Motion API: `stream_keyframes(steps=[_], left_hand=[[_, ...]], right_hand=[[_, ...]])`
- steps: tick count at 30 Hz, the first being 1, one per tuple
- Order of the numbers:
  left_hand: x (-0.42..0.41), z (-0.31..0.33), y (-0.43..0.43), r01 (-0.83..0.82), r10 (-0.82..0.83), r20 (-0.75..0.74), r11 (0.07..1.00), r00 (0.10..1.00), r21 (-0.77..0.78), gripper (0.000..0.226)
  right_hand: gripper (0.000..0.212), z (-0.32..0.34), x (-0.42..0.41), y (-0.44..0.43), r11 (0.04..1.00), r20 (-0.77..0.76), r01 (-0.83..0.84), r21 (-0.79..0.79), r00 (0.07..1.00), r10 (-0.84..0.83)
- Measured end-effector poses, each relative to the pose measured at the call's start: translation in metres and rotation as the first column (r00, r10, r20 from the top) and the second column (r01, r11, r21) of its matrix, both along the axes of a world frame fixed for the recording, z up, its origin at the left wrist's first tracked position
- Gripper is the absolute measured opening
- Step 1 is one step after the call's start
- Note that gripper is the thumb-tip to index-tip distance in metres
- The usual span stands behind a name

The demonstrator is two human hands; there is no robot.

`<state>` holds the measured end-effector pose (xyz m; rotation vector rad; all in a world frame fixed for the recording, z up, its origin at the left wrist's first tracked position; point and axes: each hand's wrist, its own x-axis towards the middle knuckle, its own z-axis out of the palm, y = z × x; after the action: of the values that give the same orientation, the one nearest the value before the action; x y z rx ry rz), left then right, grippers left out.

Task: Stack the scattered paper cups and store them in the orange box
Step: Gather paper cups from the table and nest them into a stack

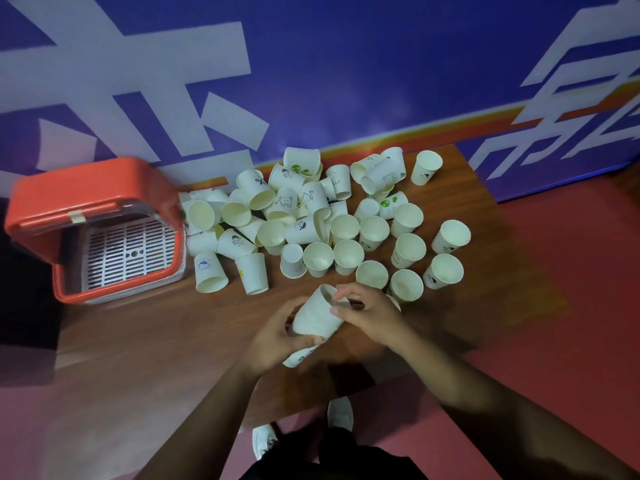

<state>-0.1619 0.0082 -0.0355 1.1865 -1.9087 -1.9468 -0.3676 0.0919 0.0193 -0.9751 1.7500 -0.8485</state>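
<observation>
Both hands hold a tilted stack of white paper cups [317, 315] above the near middle of the wooden table [156, 341]. My left hand [277, 336] wraps the stack's lower end from the left. My right hand [367, 313] grips its upper rim with fingers and thumb. Several loose paper cups [311, 220] lie scattered beyond the hands, some upright, some on their sides. The orange box [93, 223] stands open at the table's left end, with a white slotted tray [128, 251] inside.
A blue wall with white lettering [311, 81] rises right behind the table. Red floor [554, 271] lies to the right and in front. My white shoes [339, 414] show below the table's near edge.
</observation>
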Motion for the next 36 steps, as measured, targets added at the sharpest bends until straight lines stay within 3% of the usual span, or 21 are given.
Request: stream_keyframes(steps=[2, 4, 7, 10, 12, 14, 16, 19, 22, 26, 29, 31, 34, 36], left_hand=[[-0.002, -0.002, 0.006, -0.054, 0.054, 0.014, 0.998, 0.998, 0.009, 0.068], [-0.002, -0.003, 0.012, -0.105, 0.105, 0.032, 0.994, 0.994, 0.008, 0.069], [-0.002, -0.006, 0.02, -0.142, 0.14, 0.069, 0.99, 0.988, 0.019, 0.07], [-0.002, -0.006, 0.026, -0.165, 0.161, 0.096, 0.986, 0.982, 0.031, 0.077], [-0.001, -0.007, 0.028, -0.163, 0.159, 0.105, 0.986, 0.982, 0.025, 0.082], [0.001, -0.008, 0.029, -0.164, 0.161, 0.119, 0.986, 0.98, 0.023, 0.084], [0.003, -0.011, 0.029, -0.163, 0.161, 0.137, 0.986, 0.977, 0.01, 0.085], [0.004, -0.014, 0.028, -0.143, 0.143, 0.165, 0.99, 0.976, -0.016, 0.079], [0.0, -0.012, 0.027, -0.107, 0.119, 0.203, 0.992, 0.972, -0.066, 0.073], [-0.009, -0.005, 0.022, -0.008, 0.033, 0.216, 0.993, 0.976, -0.116, 0.069], [-0.017, 0.0, 0.018, 0.007, 0.014, 0.166, 0.991, 0.986, -0.13, 0.067], [-0.022, 0.001, 0.017, 0.028, -0.01, 0.127, 0.99, 0.992, -0.14, 0.069], [-0.03, 0.002, 0.017, 0.074, -0.056, 0.115, 0.985, 0.992, -0.155, 0.072], [-0.034, 0.001, 0.017, 0.076, -0.058, 0.121, 0.986, 0.991, -0.149, 0.071]], right_hand=[[0.025, -0.013, -0.009, 0.009, 0.994, -0.058, 0.109, -0.009, 0.992, -0.109], [0.03, -0.033, -0.024, 0.021, 0.988, -0.335, 0.152, -0.022, 0.93, -0.151], [0.042, -0.059, -0.042, 0.043, 0.99, -0.677, 0.037, 0.135, 0.733, 0.065], [0.032, -0.077, -0.045, 0.057, 0.973, -0.808, -0.051, 0.224, 0.549, 0.215], [0.019, -0.083, -0.043, 0.061, 0.975, -0.836, -0.091, 0.201, 0.503, 0.219], [0.013, -0.087, -0.041, 0.06, 0.981, -0.83, -0.105, 0.164, 0.523, 0.195], [0.011, -0.083, -0.038, 0.057, 0.995, -0.799, -0.093, 0.025, 0.597, 0.076], [0.015, -0.062, -0.034, 0.054, 0.961, -0.657, -0.006, -0.276, 0.731, -0.184], [0.012, -0.036, -0.039, 0.046, 0.899, -0.479, 0.085, -0.431, 0.822, -0.308], [0.021, -0.012, -0.049, 0.027, 0.939, -0.172, 0.211, -0.272, 0.949, -0.264], [0.017, -0.002, -0.053, 0.021, 0.991, -0.033, 0.102, -0.089, 0.994, -0.105], [0.012, -0.002, -0.051, 0.023, 0.997, 0.03, 0.026, -0.068, 0.999, -0.024], [0.061, -0.005, -0.044, 0.026, 0.999, 0.097, -0.02, -0.033, 0.995, 0.024], [0.074, -0.008, -0.042, 0.025, 0.999, 0.083, -0.029, -0.023, 0.996, 0.031]])
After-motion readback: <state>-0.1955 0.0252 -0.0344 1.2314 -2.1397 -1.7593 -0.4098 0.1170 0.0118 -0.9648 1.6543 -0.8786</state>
